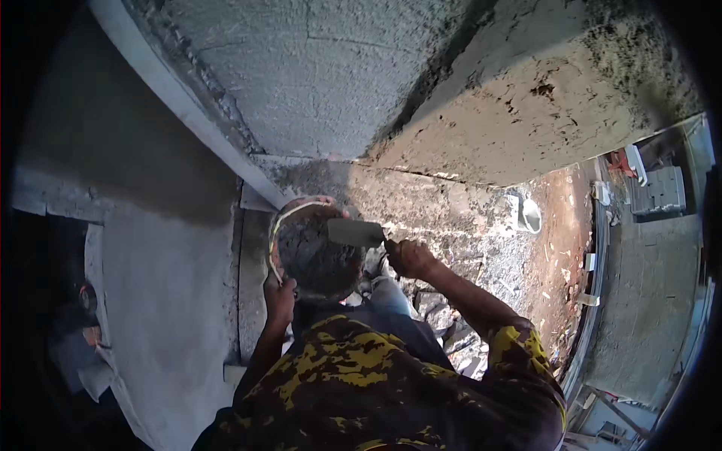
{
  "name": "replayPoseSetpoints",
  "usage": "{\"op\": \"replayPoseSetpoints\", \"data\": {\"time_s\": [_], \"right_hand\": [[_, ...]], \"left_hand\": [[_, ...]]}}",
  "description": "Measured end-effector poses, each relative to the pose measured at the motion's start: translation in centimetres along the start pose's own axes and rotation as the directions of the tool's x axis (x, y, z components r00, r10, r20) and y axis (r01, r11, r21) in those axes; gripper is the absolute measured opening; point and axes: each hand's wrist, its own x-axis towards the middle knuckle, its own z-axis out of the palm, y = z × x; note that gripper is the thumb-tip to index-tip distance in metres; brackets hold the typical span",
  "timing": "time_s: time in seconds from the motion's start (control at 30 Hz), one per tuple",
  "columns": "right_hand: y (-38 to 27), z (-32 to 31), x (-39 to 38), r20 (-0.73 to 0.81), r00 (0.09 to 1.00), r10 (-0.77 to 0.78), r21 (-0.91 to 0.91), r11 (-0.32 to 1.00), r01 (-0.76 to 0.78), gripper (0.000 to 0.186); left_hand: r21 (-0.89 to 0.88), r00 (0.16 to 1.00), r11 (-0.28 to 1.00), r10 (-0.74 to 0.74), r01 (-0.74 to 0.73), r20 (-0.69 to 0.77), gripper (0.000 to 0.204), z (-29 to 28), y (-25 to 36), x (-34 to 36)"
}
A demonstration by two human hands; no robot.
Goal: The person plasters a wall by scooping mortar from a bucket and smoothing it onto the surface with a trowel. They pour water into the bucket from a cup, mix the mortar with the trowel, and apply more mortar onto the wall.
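Note:
My left hand (280,295) grips the near rim of a round pan (295,213) filled with dark wet mortar (316,259), held up in front of my chest. My right hand (408,257) is closed on the handle of a flat steel trowel (355,232), whose blade lies over the right side of the pan, just above the mortar. Both forearms come out of yellow and dark patterned sleeves (519,346). Directly above the pan is a rough grey plastered wall surface (301,83).
A pale concrete beam or ledge (526,113) juts out at upper right. A straight grey edge strip (188,113) runs diagonally at upper left. Far below lie reddish ground with rubble (556,248), a white bucket (530,216) and stacked grey blocks (660,192).

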Motion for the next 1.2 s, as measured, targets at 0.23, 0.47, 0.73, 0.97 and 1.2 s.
{"op": "replayPoseSetpoints", "data": {"time_s": [0.23,0.47,0.73,0.97,1.2], "right_hand": [[1.6,3.7,4.6,0.886,0.214,-0.412,0.463,0.814,-0.351,0.021],[-2.5,2.7,-1.1,0.508,0.468,-0.723,0.857,0.476,-0.195,0.044],[5.1,-2.0,-3.8,0.835,0.342,-0.432,0.342,-0.08,-0.936,0.036],[11.8,-7.4,-8.5,0.93,0.281,0.238,0.367,-0.548,-0.752,0.023],[26.2,-30.8,-9.9,-0.03,-0.159,0.987,0.92,-0.035,-0.391,0.024]], "left_hand": [[-0.077,0.995,0.997,0.02,-0.028,-0.096,0.007,6.4,-2.2,-4.6],[-0.067,0.998,0.997,0.024,-0.028,-0.053,0.014,12.5,-4.4,-7.2],[-0.117,0.992,0.989,-0.1,0.09,-0.082,0.011,12.7,-2.8,-5.6],[-0.27,0.999,0.962,-0.041,0.049,0.033,0.037,14.0,-0.2,-1.3],[-0.219,0.965,0.94,-0.247,0.26,0.087,0.049,10.4,-5.4,5.8]]}}
